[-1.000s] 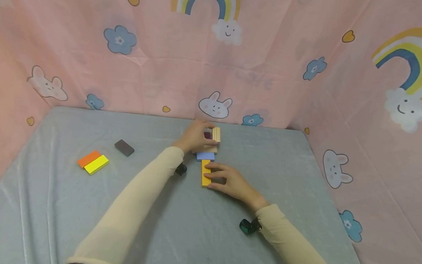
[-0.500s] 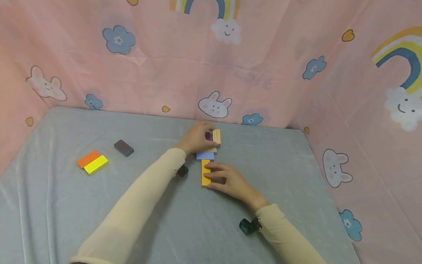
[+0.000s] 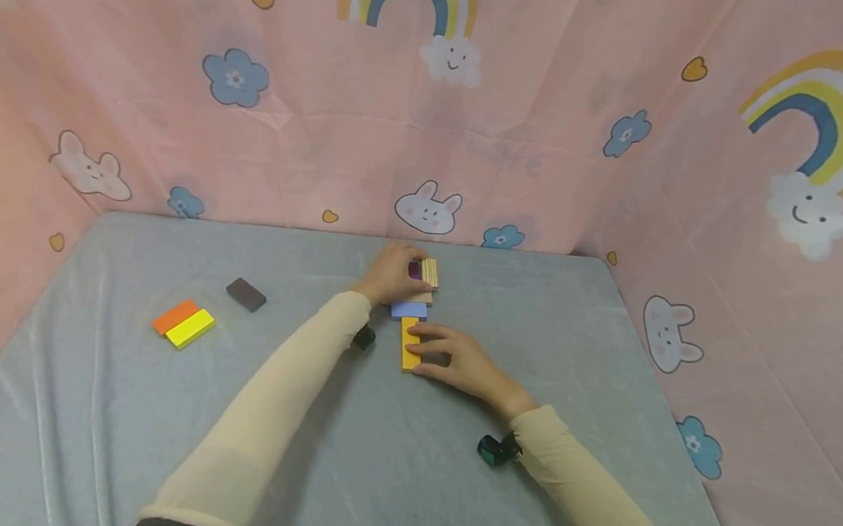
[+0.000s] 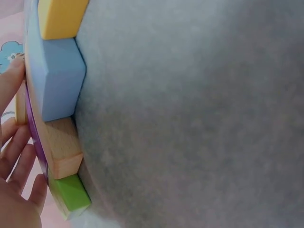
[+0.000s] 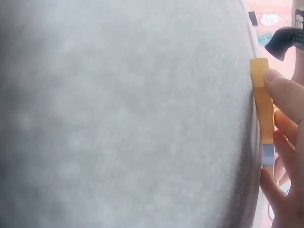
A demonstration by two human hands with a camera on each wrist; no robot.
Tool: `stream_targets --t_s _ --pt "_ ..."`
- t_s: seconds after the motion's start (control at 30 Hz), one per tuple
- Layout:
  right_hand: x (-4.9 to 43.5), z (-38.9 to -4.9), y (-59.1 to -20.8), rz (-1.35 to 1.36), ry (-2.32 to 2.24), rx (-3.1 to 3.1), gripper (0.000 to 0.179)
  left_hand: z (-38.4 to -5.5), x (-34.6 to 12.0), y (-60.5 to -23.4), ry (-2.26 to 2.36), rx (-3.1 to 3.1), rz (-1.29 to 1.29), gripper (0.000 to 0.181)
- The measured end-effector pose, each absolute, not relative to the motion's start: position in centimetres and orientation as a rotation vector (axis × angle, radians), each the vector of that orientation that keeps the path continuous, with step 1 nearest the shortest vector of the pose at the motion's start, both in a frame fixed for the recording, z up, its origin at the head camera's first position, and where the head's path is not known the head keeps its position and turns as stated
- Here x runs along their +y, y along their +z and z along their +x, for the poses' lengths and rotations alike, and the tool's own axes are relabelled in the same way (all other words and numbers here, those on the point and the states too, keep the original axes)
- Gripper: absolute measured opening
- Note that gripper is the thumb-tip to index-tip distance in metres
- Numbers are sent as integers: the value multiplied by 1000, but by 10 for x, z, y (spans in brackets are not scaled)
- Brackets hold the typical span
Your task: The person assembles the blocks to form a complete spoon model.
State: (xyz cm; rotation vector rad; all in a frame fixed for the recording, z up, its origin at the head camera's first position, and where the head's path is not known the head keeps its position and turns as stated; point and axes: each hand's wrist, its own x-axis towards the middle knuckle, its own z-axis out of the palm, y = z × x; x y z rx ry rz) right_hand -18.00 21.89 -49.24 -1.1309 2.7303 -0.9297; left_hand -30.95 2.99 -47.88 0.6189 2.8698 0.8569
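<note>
Several wooden blocks lie in a line at the far middle of the table. My left hand (image 3: 389, 273) holds a ribbed, natural-wood block (image 3: 430, 273) between thumb and fingers, above a purple piece (image 4: 36, 126). Beneath are a plain wood block (image 4: 64, 147), a green block (image 4: 71, 192) and a blue block (image 3: 409, 310). Its palm hides part of this group in the head view. Nearer, a yellow-orange block (image 3: 409, 354) touches the blue one. My right hand (image 3: 461, 363) grips it, thumb at the near end and fingertips along its side.
To the left on the grey cloth-covered table (image 3: 521, 506) lie an orange block (image 3: 176, 316), a yellow block (image 3: 191, 328) touching it, and a dark grey block (image 3: 246, 294). A pink printed curtain (image 3: 520, 171) stands along the back and sides.
The left hand and the ribbed wood block have shifted very slightly toward the near side. The right hand and the yellow-orange block have stayed put.
</note>
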Motion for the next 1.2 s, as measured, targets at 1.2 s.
stream_targets --t_s 1.2 --pt "218 -180 -490 -1048 -906 2714 36 -311 16 -471 867 2778 605 61"
